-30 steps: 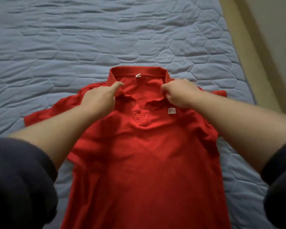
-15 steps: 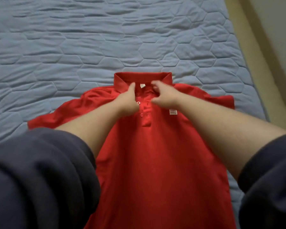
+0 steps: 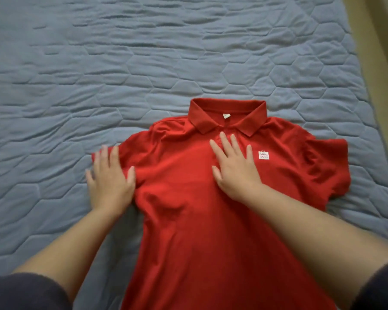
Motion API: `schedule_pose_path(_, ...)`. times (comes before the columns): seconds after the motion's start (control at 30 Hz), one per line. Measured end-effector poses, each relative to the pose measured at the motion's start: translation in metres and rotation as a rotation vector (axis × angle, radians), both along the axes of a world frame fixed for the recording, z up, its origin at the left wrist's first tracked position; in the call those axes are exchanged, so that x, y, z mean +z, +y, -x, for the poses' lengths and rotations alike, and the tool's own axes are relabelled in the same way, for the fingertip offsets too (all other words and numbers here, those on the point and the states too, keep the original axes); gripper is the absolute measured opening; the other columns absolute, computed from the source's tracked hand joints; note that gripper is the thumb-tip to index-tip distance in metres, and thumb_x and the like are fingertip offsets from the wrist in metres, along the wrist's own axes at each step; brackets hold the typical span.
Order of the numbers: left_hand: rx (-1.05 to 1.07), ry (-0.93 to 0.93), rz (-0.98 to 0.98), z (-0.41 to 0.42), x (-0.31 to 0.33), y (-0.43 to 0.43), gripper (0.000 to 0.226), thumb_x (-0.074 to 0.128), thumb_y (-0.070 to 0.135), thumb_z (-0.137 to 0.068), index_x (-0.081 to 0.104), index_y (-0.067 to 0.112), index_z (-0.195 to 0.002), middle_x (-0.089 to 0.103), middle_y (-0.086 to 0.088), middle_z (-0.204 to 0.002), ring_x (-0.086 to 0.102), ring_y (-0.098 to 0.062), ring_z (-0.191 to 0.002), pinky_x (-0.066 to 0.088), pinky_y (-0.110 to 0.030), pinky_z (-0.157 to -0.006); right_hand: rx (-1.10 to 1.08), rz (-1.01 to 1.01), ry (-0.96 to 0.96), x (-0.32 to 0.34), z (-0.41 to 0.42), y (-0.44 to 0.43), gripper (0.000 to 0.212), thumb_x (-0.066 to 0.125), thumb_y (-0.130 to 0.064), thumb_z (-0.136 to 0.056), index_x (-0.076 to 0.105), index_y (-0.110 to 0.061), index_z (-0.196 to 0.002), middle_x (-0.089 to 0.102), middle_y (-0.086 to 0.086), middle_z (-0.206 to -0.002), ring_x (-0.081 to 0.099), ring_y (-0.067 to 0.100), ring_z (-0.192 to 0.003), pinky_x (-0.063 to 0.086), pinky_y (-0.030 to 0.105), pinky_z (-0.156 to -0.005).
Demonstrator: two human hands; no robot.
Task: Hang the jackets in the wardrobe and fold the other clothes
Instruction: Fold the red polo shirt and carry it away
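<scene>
Fingers first: your right hand's fingers (image 3: 225, 142) are straight and spread, pressing flat on the chest of the red polo shirt (image 3: 199, 231), just near of the collar (image 3: 227, 115). They hold nothing. Your left hand's fingers (image 3: 114, 155) are straight too, laid over the shirt's left sleeve (image 3: 132, 151) where it meets the blue quilt (image 3: 143, 63). They're a bit blurred, so that hand looks to be sweeping.

That's the change. Half a second ago both hands were pinching at the collar opening; now the right hand (image 3: 235, 168) has let go and dropped flat, the left hand (image 3: 110, 182) has swung out to the left, and the collar lies turned down and tidy.

So the collar's dealt with and you're smoothing. The shirt lies face up on the bed, logo (image 3: 263, 155) showing, no fold made yet. There's a ripple (image 3: 166, 209) by the left armpit, and the right sleeve (image 3: 327, 166) sits bunched. I'd flatten both before folding.
</scene>
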State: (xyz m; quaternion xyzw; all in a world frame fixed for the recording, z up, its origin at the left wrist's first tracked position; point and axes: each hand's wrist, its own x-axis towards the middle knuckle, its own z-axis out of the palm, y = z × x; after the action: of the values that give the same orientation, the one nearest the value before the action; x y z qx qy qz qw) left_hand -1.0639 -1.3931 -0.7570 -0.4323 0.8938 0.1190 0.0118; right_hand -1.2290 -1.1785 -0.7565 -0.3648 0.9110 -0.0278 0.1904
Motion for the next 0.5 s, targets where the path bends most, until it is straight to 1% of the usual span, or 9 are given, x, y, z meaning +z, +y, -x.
schedule_pose_path(0.07,0.405,0.084,-0.227,-0.009,0.003,-0.024,0.071,0.064,0.035,-0.085,0.032,0.006,-0.142,0.038,-0.022,-0.144,0.038,-0.033,-0.133,0.031,-0.048,-0.107,0.083,0.024,-0.077,0.003,-0.021,-0.021,0.064,0.038,-0.039,-0.096,0.008,-0.030,-0.152,-0.006,0.001,-0.161,-0.005,0.025,-0.148,0.007,0.057,-0.114)
schedule_pose_path(0.1,0.600,0.184,-0.418,-0.010,0.005,-0.033,0.064,0.066,0.033,-0.085,0.038,0.006,-0.136,0.049,-0.024,-0.132,0.053,-0.030,-0.119,0.043,-0.040,-0.098,0.105,0.005,-0.162,0.003,-0.031,-0.030,0.063,0.038,-0.039,-0.096,0.008,-0.031,-0.152,-0.005,0.000,-0.161,-0.004,0.025,-0.148,0.007,0.058,-0.114)
schedule_pose_path(0.13,0.749,0.315,-0.664,-0.008,0.007,-0.039,0.049,0.065,0.030,-0.087,0.046,0.009,-0.127,0.057,-0.023,-0.114,0.064,-0.024,-0.097,0.053,-0.031,-0.080,0.122,-0.042,-0.246,0.002,-0.039,-0.038,0.063,0.039,-0.040,-0.097,0.008,-0.031,-0.151,-0.005,0.000,-0.161,-0.004,0.026,-0.148,0.007,0.059,-0.113)
schedule_pose_path(0.17,0.841,0.396,-0.896,-0.006,0.011,-0.043,0.032,0.063,0.026,-0.089,0.052,0.012,-0.116,0.059,-0.018,-0.096,0.065,-0.019,-0.074,0.054,-0.025,-0.061,0.132,-0.094,-0.309,0.001,-0.045,-0.043,0.064,0.039,-0.042,-0.097,0.008,-0.031,-0.151,-0.005,0.001,-0.161,-0.004,0.027,-0.147,0.007,0.059,-0.113)
schedule_pose_path(0.2,0.847,0.419,-1.018,-0.004,0.015,-0.044,0.022,0.060,0.021,-0.090,0.055,0.013,-0.109,0.058,-0.013,-0.087,0.059,-0.016,-0.064,0.051,-0.024,-0.052,0.122,-0.114,-0.348,0.001,-0.048,-0.045,0.064,0.040,-0.042,-0.096,0.009,-0.031,-0.151,-0.005,0.001,-0.161,-0.004,0.027,-0.147,0.006,0.059,-0.114)
schedule_pose_path(0.27,0.643,0.466,-0.942,0.005,0.024,-0.041,0.022,0.059,0.007,-0.088,0.058,0.009,-0.111,0.061,-0.013,-0.090,0.055,-0.019,-0.070,0.050,-0.031,-0.062,0.018,0.011,-0.379,0.008,-0.044,-0.042,0.061,0.044,-0.037,-0.096,0.017,-0.029,-0.150,0.005,-0.001,-0.161,0.002,0.022,-0.148,0.009,0.054,-0.115)
schedule_pose_path(0.33,0.285,0.553,-0.809,0.021,0.047,-0.018,0.021,0.061,-0.001,-0.085,0.058,0.014,-0.100,0.062,-0.012,-0.090,0.055,-0.017,-0.072,0.048,-0.034,-0.072,-0.134,0.209,-0.287,0.020,-0.030,-0.024,0.055,0.049,-0.028,-0.094,0.030,-0.025,-0.146,0.021,-0.001,-0.157,0.015,0.016,-0.146,0.016,0.047,-0.117)
schedule_pose_path(0.43,-0.255,0.549,-0.901,0.043,0.081,0.043,0.013,0.065,0.013,-0.081,0.060,0.025,-0.084,0.055,0.011,-0.065,0.050,-0.005,-0.053,0.045,-0.023,-0.054,-0.371,0.252,-0.014,0.039,0.003,0.034,0.052,0.054,-0.019,-0.089,0.041,-0.016,-0.140,0.035,0.006,-0.150,0.031,0.022,-0.139,0.026,0.044,-0.112)
schedule_pose_path(0.5,-0.370,0.590,-0.663,0.050,0.081,0.068,0.009,0.060,0.016,-0.080,0.062,0.025,-0.083,0.056,0.014,-0.065,0.050,0.001,-0.058,0.043,-0.018,-0.059,-0.567,0.175,0.090,0.045,0.027,0.089,0.052,0.054,-0.016,-0.088,0.042,-0.011,-0.138,0.036,0.012,-0.148,0.034,0.029,-0.135,0.030,0.047,-0.108)
